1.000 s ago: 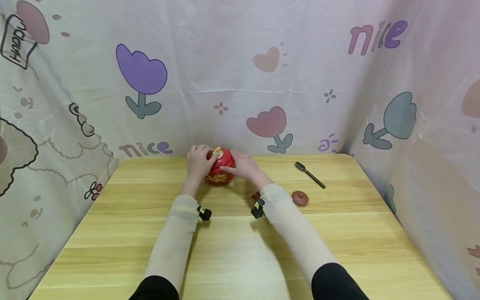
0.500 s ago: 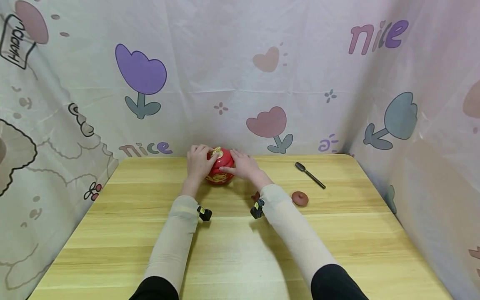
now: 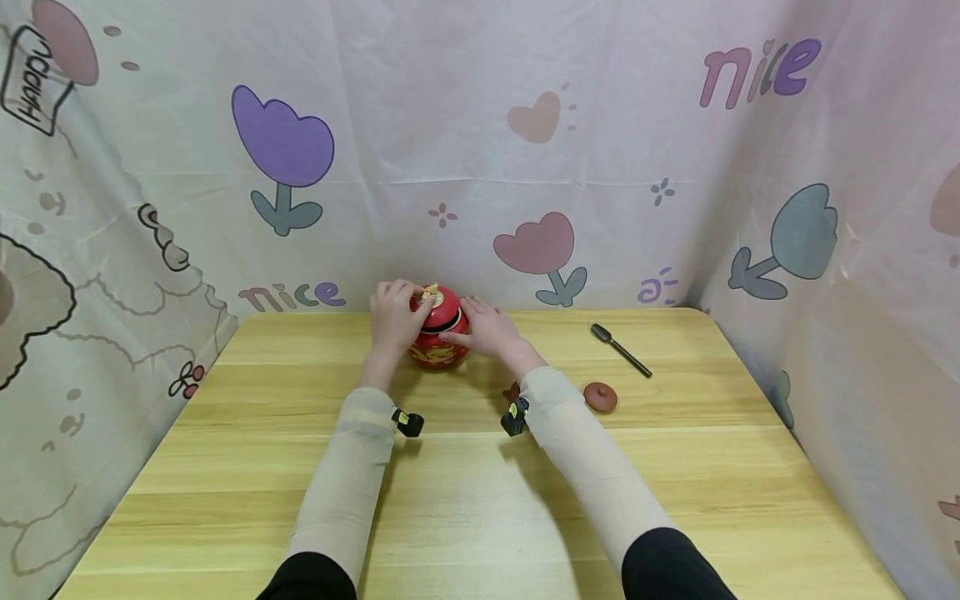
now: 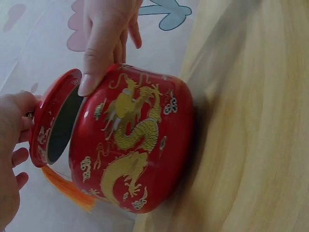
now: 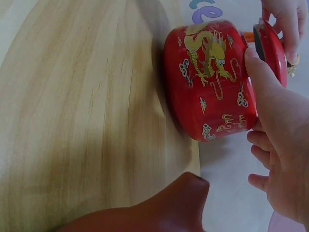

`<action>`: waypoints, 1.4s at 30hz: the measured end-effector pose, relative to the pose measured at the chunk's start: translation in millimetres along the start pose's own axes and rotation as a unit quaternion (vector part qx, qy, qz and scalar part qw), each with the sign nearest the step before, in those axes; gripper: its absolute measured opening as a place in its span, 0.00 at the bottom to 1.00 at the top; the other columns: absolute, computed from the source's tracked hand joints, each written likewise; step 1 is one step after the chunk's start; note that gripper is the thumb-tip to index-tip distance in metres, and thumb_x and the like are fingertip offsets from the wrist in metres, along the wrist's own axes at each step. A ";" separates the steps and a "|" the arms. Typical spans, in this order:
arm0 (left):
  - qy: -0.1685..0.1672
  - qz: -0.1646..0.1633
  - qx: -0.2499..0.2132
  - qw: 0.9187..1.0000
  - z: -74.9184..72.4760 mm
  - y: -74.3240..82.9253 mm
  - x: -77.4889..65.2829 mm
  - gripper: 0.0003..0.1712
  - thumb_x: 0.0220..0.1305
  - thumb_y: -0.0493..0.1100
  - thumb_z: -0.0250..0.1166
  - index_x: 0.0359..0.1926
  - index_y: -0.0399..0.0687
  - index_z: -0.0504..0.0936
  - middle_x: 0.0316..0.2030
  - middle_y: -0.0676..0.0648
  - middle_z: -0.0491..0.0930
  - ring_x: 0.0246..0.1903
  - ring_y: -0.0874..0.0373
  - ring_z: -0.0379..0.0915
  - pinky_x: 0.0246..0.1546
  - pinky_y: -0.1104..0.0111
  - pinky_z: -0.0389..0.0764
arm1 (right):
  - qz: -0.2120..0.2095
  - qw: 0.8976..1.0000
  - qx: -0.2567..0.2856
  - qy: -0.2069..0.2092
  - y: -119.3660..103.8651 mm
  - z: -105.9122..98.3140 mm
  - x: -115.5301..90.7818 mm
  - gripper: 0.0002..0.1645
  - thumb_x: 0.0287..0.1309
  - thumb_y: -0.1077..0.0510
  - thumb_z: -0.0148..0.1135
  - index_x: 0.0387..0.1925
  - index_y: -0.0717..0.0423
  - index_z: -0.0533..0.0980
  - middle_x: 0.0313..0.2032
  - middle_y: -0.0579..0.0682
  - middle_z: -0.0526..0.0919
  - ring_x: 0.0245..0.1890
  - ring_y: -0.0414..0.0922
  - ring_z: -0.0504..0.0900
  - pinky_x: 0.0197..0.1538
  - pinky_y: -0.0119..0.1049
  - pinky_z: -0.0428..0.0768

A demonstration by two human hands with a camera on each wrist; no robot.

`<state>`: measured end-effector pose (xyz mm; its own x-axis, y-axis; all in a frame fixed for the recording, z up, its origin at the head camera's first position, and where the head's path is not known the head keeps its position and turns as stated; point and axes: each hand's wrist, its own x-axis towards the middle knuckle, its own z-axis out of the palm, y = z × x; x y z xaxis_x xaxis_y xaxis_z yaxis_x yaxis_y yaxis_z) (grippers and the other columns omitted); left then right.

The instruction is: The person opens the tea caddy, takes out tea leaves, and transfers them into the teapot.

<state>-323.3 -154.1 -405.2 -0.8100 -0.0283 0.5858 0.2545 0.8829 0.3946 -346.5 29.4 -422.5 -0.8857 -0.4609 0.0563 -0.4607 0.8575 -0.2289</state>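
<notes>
A red jar (image 4: 133,140) with a gold dragon stands upright near the table's back edge. Its red lid (image 4: 58,116) is raised and tilted, with a dark gap showing between lid and rim. My left hand (image 3: 393,315) pinches the lid's gold knob (image 5: 292,67) from above. Around the jar's upper right side, my right hand (image 3: 491,335) grips with the thumb on the shoulder at the rim. An orange tassel (image 4: 70,188) hangs beside the jar in the left wrist view. The jar's inside is hidden.
A small brown lid (image 3: 600,397) lies right of the right forearm. Behind it rests a black long-handled scoop (image 3: 621,350). A brown clay spout (image 5: 183,198) shows low in the right wrist view; the forearm mostly hides that pot from the head. Patterned cloth (image 3: 420,150) borders the table.
My left hand has lifted the lid slightly off the jar, and a dark gap has opened under it on the right. The right hand stays on the jar.
</notes>
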 end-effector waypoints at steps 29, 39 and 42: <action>0.062 -0.006 0.001 0.998 -45.4 -28.4 -16.5 0.18 0.60 0.51 0.69 0.40 0.39 0.84 0.43 0.39 0.83 0.48 0.43 0.67 0.53 0.47 0.67 | -0.012 1.000 0.018 0.000 -0.8 0.2 0.0 0.58 0.55 0.21 0.50 0.75 0.53 0.54 0.75 0.52 0.58 0.77 0.51 0.53 0.74 0.55 0.58; 0.062 -0.002 0.020 0.998 -55.2 -43.4 -27.1 0.17 0.60 0.49 0.69 0.38 0.37 0.84 0.42 0.38 0.83 0.47 0.41 0.67 0.52 0.46 0.67 | -0.014 1.000 0.008 -0.001 1.9 -0.3 0.1 0.58 0.56 0.21 0.50 0.75 0.54 0.54 0.75 0.52 0.58 0.76 0.52 0.53 0.74 0.55 0.58; 0.059 -0.008 0.023 0.998 -57.0 -48.8 -29.6 0.17 0.60 0.49 0.68 0.38 0.37 0.83 0.42 0.37 0.82 0.48 0.40 0.67 0.54 0.45 0.66 | -0.013 1.000 0.012 -0.002 2.1 -0.6 0.3 0.58 0.55 0.21 0.50 0.75 0.53 0.54 0.75 0.52 0.58 0.77 0.51 0.53 0.74 0.55 0.57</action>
<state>-281.6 -223.1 -401.4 -0.7449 -0.0958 0.6602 0.2151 0.9023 0.3736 -347.8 31.2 -422.3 -0.8732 -0.4839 0.0580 -0.4819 0.8395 -0.2509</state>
